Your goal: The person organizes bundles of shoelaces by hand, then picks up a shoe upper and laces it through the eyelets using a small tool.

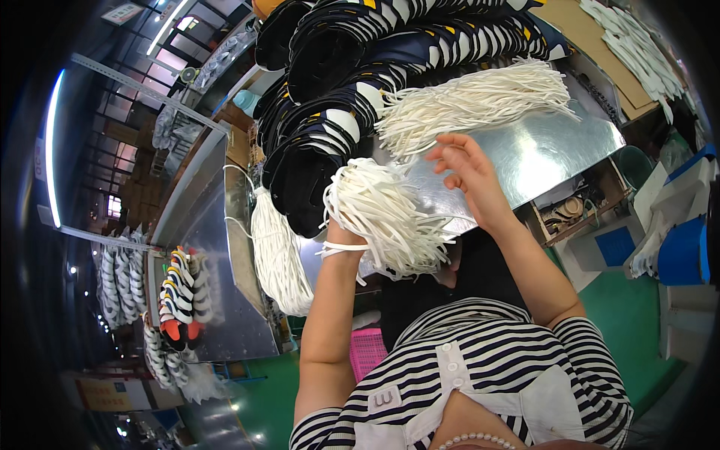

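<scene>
A thick bunch of white laces point(388, 216) hangs over my left hand point(344, 232), whose fingers are hidden beneath it; one lace loops round the wrist. My right hand point(464, 169) is raised over the metal table point(540, 152), fingers apart and slightly curled, holding nothing. Just beyond it lies a long pile of white laces point(484, 98) across the table. Another tied bundle of white laces point(278, 253) hangs at the table's left edge. Rows of nested shoe uppers point(315, 152), black inside with navy, white and yellow parts, stand behind my left hand.
An open drawer point(582, 202) with small items sits under the table's right side. More white strips point(641, 50) lie on cardboard point(596, 50) at the upper right. A pink basket point(367, 350) is low beside me. Shoe parts point(179, 298) stand on the left bench point(236, 320).
</scene>
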`<action>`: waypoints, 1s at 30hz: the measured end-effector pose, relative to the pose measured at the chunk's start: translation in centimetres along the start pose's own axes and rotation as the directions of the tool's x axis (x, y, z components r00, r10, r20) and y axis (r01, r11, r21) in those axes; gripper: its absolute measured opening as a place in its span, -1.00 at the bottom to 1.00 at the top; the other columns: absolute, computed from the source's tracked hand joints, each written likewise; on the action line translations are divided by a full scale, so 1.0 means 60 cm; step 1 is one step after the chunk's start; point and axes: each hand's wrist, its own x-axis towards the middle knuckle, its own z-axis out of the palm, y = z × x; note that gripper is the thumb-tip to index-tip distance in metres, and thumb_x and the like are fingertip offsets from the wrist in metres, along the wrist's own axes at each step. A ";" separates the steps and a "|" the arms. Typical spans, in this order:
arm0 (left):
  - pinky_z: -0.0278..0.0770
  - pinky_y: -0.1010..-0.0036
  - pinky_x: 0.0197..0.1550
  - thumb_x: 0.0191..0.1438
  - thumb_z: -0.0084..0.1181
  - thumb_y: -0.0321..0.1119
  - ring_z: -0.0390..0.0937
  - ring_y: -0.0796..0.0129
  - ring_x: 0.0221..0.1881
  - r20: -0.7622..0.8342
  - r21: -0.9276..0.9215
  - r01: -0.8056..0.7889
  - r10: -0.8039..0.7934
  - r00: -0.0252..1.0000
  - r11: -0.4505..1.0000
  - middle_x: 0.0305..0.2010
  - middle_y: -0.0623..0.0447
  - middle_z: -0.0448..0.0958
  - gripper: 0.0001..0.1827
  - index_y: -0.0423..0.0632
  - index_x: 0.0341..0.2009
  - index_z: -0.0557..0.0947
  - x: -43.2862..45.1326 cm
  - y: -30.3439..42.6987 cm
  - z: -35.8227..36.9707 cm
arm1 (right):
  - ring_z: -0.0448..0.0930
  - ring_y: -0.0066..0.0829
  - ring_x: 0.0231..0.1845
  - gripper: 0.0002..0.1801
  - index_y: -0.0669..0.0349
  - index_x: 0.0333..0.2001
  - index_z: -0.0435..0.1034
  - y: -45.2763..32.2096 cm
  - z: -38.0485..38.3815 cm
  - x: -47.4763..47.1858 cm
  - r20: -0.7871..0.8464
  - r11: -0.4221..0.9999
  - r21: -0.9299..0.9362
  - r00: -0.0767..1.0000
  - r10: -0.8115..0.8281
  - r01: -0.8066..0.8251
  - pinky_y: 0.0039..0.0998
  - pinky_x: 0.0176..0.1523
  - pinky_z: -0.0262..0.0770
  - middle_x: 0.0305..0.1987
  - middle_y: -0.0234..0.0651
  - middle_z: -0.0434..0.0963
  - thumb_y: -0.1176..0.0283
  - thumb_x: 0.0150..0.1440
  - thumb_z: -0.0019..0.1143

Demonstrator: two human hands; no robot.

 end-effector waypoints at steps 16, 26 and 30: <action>0.58 0.31 -0.08 0.22 -0.09 -0.13 0.54 0.20 -0.11 -0.036 -0.095 0.152 -0.156 0.987 0.984 -0.06 -0.06 0.54 -0.62 -0.12 -0.01 0.50 -0.007 -0.006 0.009 | 0.50 -0.66 -0.49 -0.82 0.28 -0.14 0.40 0.011 -0.018 -0.002 0.100 0.544 -0.824 0.986 -0.135 0.158 -0.62 -0.38 0.40 -0.45 -0.38 0.54 0.47 0.18 0.02; 0.57 0.23 -0.06 0.23 -0.11 -0.09 0.53 0.11 -0.08 -0.106 0.187 0.085 -0.066 0.992 0.979 -0.03 -0.11 0.52 -0.57 -0.13 0.02 0.48 -0.011 -0.021 0.002 | 0.34 -0.73 -0.57 -0.76 0.26 -0.16 0.35 -0.020 -0.031 0.001 0.056 0.993 0.113 0.998 0.038 -0.044 -0.67 -0.54 0.18 -0.46 -0.36 0.49 0.30 0.29 -0.14; 0.60 0.19 -0.13 0.19 -0.04 -0.07 0.55 0.09 -0.14 -0.091 -0.311 0.157 -0.193 0.977 0.937 -0.08 -0.12 0.54 -0.57 -0.14 -0.01 0.50 -0.012 -0.012 0.016 | 0.43 -0.71 -0.42 -0.74 0.23 -0.06 0.32 -0.013 0.006 -0.044 0.101 0.949 -0.307 0.994 -0.042 0.071 -0.69 -0.42 0.27 -0.31 -0.34 0.50 0.36 0.21 0.01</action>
